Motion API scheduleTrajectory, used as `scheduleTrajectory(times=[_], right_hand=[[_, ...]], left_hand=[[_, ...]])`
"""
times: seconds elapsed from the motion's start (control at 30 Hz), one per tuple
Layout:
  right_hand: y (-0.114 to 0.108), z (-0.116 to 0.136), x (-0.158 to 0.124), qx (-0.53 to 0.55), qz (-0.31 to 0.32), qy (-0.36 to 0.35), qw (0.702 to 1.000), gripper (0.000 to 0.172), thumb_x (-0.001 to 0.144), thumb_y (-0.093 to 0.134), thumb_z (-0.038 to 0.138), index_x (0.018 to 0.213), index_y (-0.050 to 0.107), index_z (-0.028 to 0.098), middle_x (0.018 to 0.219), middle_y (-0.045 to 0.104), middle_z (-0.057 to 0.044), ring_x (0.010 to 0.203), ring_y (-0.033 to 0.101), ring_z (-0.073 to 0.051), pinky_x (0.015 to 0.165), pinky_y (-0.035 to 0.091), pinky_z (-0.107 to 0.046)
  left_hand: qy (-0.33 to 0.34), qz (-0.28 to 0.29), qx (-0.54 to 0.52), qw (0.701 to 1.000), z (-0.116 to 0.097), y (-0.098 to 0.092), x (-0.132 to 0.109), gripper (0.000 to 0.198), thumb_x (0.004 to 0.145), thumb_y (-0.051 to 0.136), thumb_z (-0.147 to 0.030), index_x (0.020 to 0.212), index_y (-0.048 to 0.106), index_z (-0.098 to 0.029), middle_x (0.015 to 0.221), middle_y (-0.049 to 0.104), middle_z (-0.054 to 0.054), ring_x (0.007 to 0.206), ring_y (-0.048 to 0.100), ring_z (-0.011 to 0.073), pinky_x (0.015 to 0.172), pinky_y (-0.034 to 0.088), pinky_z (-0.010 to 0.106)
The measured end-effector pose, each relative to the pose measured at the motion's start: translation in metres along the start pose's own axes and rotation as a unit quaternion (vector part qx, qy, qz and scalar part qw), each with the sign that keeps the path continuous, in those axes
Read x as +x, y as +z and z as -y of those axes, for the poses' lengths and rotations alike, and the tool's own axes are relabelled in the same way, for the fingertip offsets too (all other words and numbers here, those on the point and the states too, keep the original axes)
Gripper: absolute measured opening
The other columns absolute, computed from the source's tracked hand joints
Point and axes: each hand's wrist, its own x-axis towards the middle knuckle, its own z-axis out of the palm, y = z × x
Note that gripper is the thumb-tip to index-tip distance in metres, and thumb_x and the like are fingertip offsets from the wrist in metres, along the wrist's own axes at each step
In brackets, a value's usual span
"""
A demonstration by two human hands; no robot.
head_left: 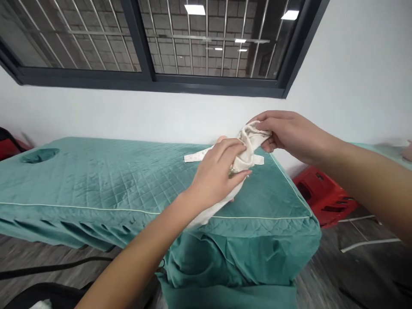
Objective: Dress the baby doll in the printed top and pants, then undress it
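A small cream cloth garment (246,148) with a narrow patterned strap lies bunched over the far right part of a green quilted massage bed (106,180). My left hand (217,174) is closed around the middle of the garment, its fingers curled into the fabric. My right hand (288,131) pinches the garment's upper edge and lifts it a little above the bed. The strap trails left onto the cover, and part of the cloth hangs below my left wrist.
The bed has a face hole (40,155) at its far left and a skirt hanging over the near edge. A red plastic stool (325,195) stands on the grey floor to the right. A white wall and a dark-framed window (151,40) lie behind.
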Motion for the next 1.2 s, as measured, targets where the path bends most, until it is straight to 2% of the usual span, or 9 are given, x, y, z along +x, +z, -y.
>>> scheduleTrajectory(times=[0.1, 0.27, 0.5, 0.67, 0.77, 0.83, 0.9, 1.03, 1.2], right_hand=[[0.001, 0.01, -0.006, 0.018, -0.009, -0.043, 0.999, 0.017, 0.085, 0.072, 0.028, 0.099, 0.071, 0.019, 0.075, 0.066, -0.004, 0.053, 0.054, -0.012, 0.054, 0.048, -0.03], [-0.004, 0.014, -0.017, -0.043, 0.032, -0.074, 0.996, 0.012, 0.084, 0.07, 0.027, 0.091, 0.077, 0.02, 0.086, 0.071, -0.004, 0.058, 0.053, -0.01, 0.058, 0.048, -0.029], [-0.003, 0.017, -0.025, -0.227, 0.105, -0.137, 0.958, 0.018, 0.082, 0.075, 0.04, 0.078, 0.076, 0.022, 0.087, 0.067, -0.002, 0.079, 0.06, -0.016, 0.074, 0.047, -0.03], [0.0, 0.023, -0.028, -0.179, 0.029, -0.152, 0.972, 0.015, 0.083, 0.074, 0.034, 0.075, 0.074, 0.022, 0.1, 0.067, -0.004, 0.094, 0.061, -0.021, 0.085, 0.047, -0.034], [0.005, 0.019, -0.025, -0.064, 0.02, -0.093, 0.993, 0.018, 0.087, 0.069, 0.03, 0.072, 0.072, 0.021, 0.088, 0.067, -0.003, 0.083, 0.061, -0.018, 0.078, 0.048, -0.034], [0.01, 0.011, -0.022, 0.033, 0.035, -0.064, 0.997, 0.019, 0.085, 0.07, 0.032, 0.07, 0.07, 0.02, 0.077, 0.065, -0.002, 0.075, 0.06, -0.016, 0.072, 0.048, -0.031], [0.016, 0.0, -0.019, 0.111, 0.038, -0.051, 0.992, 0.02, 0.083, 0.073, 0.036, 0.072, 0.069, 0.02, 0.073, 0.064, -0.001, 0.07, 0.059, -0.015, 0.066, 0.048, -0.028], [0.023, -0.019, -0.019, 0.161, 0.067, -0.02, 0.985, 0.029, 0.08, 0.076, 0.047, 0.084, 0.07, 0.019, 0.079, 0.069, -0.002, 0.071, 0.064, -0.015, 0.062, 0.05, -0.027], [0.028, -0.042, -0.021, 0.039, 0.286, 0.044, 0.957, 0.034, 0.075, 0.081, 0.048, 0.093, 0.075, 0.019, 0.089, 0.074, -0.004, 0.078, 0.069, -0.018, 0.068, 0.055, -0.029]], left_hand=[[-0.024, -0.046, -0.025, 0.998, 0.004, -0.017, 0.005, 0.008, 0.086, 0.067, -0.026, 0.088, 0.061, -0.023, 0.114, 0.067, 0.004, 0.123, 0.056, 0.0259, 0.109, 0.044, 0.047], [-0.186, -0.143, -0.275, 0.932, 0.009, -0.046, 0.011, 0.017, 0.082, 0.069, -0.033, 0.084, 0.057, -0.022, 0.082, 0.062, 0.0, 0.081, 0.065, 0.0182, 0.075, 0.055, 0.032], [-0.224, -0.136, -0.361, 0.895, 0.011, -0.065, 0.033, 0.019, 0.081, 0.065, -0.035, 0.081, 0.055, -0.019, 0.069, 0.053, 0.0, 0.068, 0.064, 0.0157, 0.062, 0.053, 0.026], [-0.226, 0.039, -0.346, 0.91, 0.007, -0.074, 0.032, 0.031, 0.074, 0.074, -0.042, 0.093, 0.065, -0.019, 0.074, 0.064, 0.001, 0.063, 0.063, 0.0147, 0.053, 0.049, 0.022], [-0.237, 0.204, -0.271, 0.91, 0.001, -0.073, 0.029, 0.03, 0.07, 0.082, -0.04, 0.086, 0.071, -0.018, 0.076, 0.068, 0.001, 0.063, 0.064, 0.0146, 0.051, 0.048, 0.022], [-0.247, 0.232, -0.244, 0.909, -0.002, -0.067, 0.029, 0.027, 0.073, 0.081, -0.041, 0.078, 0.072, -0.017, 0.075, 0.068, 0.002, 0.063, 0.065, 0.0151, 0.052, 0.048, 0.022], [-0.25, 0.181, -0.279, 0.909, -0.001, -0.06, 0.03, 0.028, 0.077, 0.078, -0.043, 0.081, 0.073, -0.016, 0.078, 0.07, 0.003, 0.067, 0.068, 0.0173, 0.057, 0.052, 0.025], [-0.258, -0.029, -0.386, 0.885, 0.012, -0.046, 0.028, 0.032, 0.083, 0.071, -0.045, 0.098, 0.07, -0.017, 0.086, 0.071, 0.004, 0.086, 0.072, 0.0217, 0.076, 0.059, 0.032], [-0.308, -0.106, -0.413, 0.851, 0.026, -0.021, 0.021, 0.032, 0.087, 0.064, -0.051, 0.088, 0.064, -0.019, 0.08, 0.068, 0.002, 0.082, 0.071, 0.0196, 0.073, 0.06, 0.03]])
